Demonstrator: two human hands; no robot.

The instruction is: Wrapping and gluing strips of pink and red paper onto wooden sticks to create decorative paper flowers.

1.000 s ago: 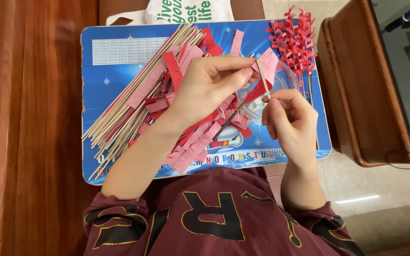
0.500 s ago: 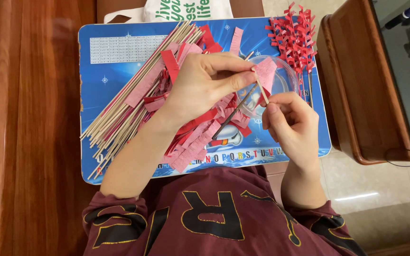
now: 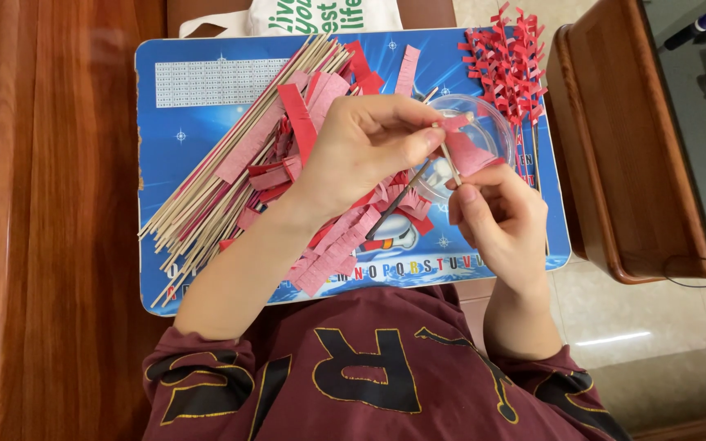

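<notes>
The left hand is closed in a pinch: thumb and fingers press the upper end of a thin wooden stick together with a pink fringed paper strip. The right hand is also closed around the same stick, lower down, with its fingertips holding the stick near the middle. So both hands touch one stick, the left one above and the right one below and a little to the right.

The long axis of the stick goes from the left hand's fingertips downward toward the right hand, nearly upright in the head view and slightly tilted. The paper strip lies to the right of the stick's upper end, over a clear round dish with something white inside. The left hand is nearer to the paper; the right hand is nearer to the free lower part of the stick.

A thin dark brush lies slanted under the hands, and I cannot tell if any finger holds it. All this is above a blue board on the person's lap, which carries a bundle of bare sticks, a heap of red and pink paper strips, and finished red fringed sticks at the upper right.
</notes>
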